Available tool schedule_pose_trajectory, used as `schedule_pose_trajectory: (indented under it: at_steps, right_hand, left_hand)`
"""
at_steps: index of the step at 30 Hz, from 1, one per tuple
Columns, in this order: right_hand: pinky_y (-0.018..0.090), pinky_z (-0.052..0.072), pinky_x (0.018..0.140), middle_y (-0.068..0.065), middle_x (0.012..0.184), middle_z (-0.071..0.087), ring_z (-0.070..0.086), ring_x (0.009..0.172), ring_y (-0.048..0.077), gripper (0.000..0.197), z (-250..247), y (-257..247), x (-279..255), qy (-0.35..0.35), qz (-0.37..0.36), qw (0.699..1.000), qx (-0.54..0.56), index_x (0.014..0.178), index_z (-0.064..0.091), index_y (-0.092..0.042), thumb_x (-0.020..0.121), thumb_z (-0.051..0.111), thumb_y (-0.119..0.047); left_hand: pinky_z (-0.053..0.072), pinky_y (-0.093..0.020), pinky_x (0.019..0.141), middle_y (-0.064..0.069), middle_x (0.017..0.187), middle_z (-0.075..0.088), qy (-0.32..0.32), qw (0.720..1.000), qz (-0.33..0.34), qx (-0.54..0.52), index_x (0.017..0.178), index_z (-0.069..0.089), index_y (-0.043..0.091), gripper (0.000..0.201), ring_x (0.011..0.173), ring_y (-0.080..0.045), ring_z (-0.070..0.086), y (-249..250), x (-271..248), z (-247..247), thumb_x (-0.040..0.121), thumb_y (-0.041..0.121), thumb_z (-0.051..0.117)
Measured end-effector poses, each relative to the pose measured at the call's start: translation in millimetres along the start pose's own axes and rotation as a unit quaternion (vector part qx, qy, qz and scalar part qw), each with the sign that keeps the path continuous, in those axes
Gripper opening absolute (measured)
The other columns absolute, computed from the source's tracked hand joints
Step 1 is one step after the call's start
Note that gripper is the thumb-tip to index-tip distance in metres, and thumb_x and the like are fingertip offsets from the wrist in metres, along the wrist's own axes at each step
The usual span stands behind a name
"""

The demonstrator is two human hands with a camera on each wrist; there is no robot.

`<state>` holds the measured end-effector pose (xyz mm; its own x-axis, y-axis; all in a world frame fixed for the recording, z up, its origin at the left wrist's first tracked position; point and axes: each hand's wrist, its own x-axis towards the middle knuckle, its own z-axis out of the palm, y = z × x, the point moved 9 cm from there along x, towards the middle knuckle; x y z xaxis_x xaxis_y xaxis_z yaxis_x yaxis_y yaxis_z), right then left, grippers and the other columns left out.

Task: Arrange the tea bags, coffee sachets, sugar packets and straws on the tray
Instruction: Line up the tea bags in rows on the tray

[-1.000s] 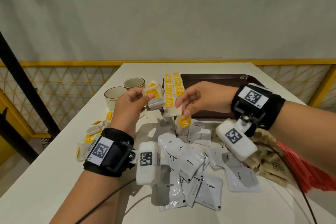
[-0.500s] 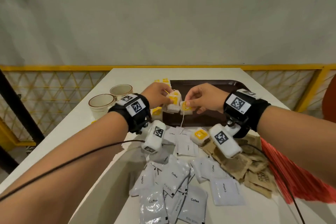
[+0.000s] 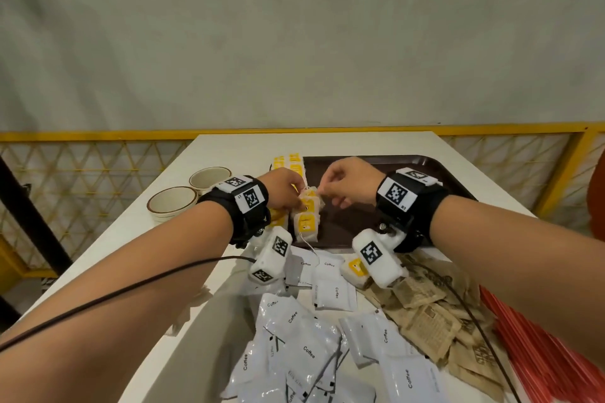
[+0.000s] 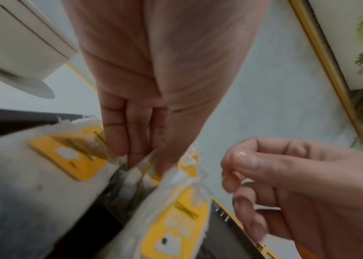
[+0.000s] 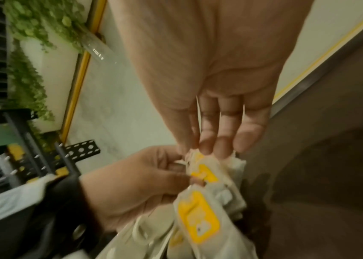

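Note:
My left hand [image 3: 296,196] grips a small bunch of white tea bags [image 3: 307,222] with yellow tags, which hang over the front left corner of the dark brown tray [image 3: 409,167]. My right hand [image 3: 324,190] meets it from the right and pinches the top edge and string of one tea bag. The left wrist view shows my left hand [image 4: 136,154] on the tea bags [image 4: 69,157]. In the right wrist view my right hand [image 5: 207,149] sits at the top of the tea bags [image 5: 200,215]. A row of tea bags [image 3: 288,162] lies along the tray's left side.
White coffee sachets [image 3: 304,347] lie heaped on the table in front of the tray, with one loose tea bag [image 3: 355,267]. Brown sugar packets [image 3: 425,321] and red straws [image 3: 540,353] lie to the right. Two cups [image 3: 172,203] stand at the left.
Both hands have moved from above the table's near side out over the tray's front left corner. The tea bags now hang lower from my left hand, and my right hand pinches at their top.

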<state>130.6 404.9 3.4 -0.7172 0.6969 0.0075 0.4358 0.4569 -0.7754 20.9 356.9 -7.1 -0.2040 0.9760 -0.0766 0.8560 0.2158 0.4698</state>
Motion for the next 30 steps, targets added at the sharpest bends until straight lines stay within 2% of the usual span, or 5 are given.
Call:
schedule_pose_trajectory:
  at_steps: [5, 10, 18, 23, 30]
  right_hand:
    - [0.021, 0.052, 0.057, -0.004, 0.099, 0.062, 0.061, 0.079, 0.010, 0.046, 12, 7, 14, -0.076, -0.017, 0.993, -0.084, 0.119, 0.057, -0.015, 0.078, 0.072, 0.000]
    - [0.019, 0.047, 0.054, -0.004, 0.076, 0.062, 0.056, 0.064, 0.007, 0.016, 7, 11, 24, -0.063, -0.017, 0.992, -0.110, 0.097, 0.066, -0.013, 0.085, 0.067, -0.004]
    - [0.029, 0.056, 0.061, 0.015, 0.087, 0.066, 0.063, 0.069, 0.019, 0.013, 2, 25, 31, -0.005, 0.036, 0.998, -0.048, 0.088, 0.062, -0.010, 0.087, 0.057, 0.002]
    - [0.031, 0.057, 0.062, 0.010, 0.082, 0.065, 0.061, 0.070, 0.017, 0.006, 12, 15, 36, -0.009, 0.022, 0.999, -0.040, 0.091, 0.063, -0.010, 0.089, 0.059, -0.006]
    - [0.022, 0.055, 0.053, 0.003, 0.074, 0.061, 0.059, 0.057, 0.011, 0.009, 30, 14, 35, -0.040, 0.037, 0.998, -0.042, 0.095, 0.066, -0.005, 0.090, 0.059, -0.008]
  left_hand:
    - [0.047, -0.026, 0.075, 0.002, 0.087, 0.059, -0.004, 1.000, 0.015, 0.002, 0.096, 0.059, 0.017, 0.019, 0.081, -0.015, 0.055, 3, -1, -1, 0.082, 0.016, 0.072]
    - [0.051, -0.028, 0.079, 0.003, 0.087, 0.062, 0.006, 0.999, 0.018, 0.038, 0.098, 0.066, 0.017, 0.023, 0.084, -0.015, 0.060, -2, -3, -6, 0.078, 0.009, 0.073]
    - [0.041, -0.021, 0.078, -0.004, 0.106, 0.066, 0.000, 0.994, 0.032, 0.104, 0.107, 0.070, 0.010, 0.022, 0.087, -0.009, 0.052, 2, 2, -10, 0.085, 0.014, 0.067]
    - [0.043, -0.023, 0.081, 0.002, 0.100, 0.059, -0.036, 0.991, 0.029, 0.122, 0.109, 0.067, 0.014, 0.021, 0.090, -0.011, 0.052, 4, -2, -8, 0.089, 0.017, 0.061]
    - [0.042, -0.018, 0.068, 0.010, 0.077, 0.058, -0.023, 0.999, 0.017, 0.046, 0.086, 0.066, 0.020, 0.008, 0.079, -0.009, 0.053, -1, -4, -10, 0.082, 0.016, 0.071]
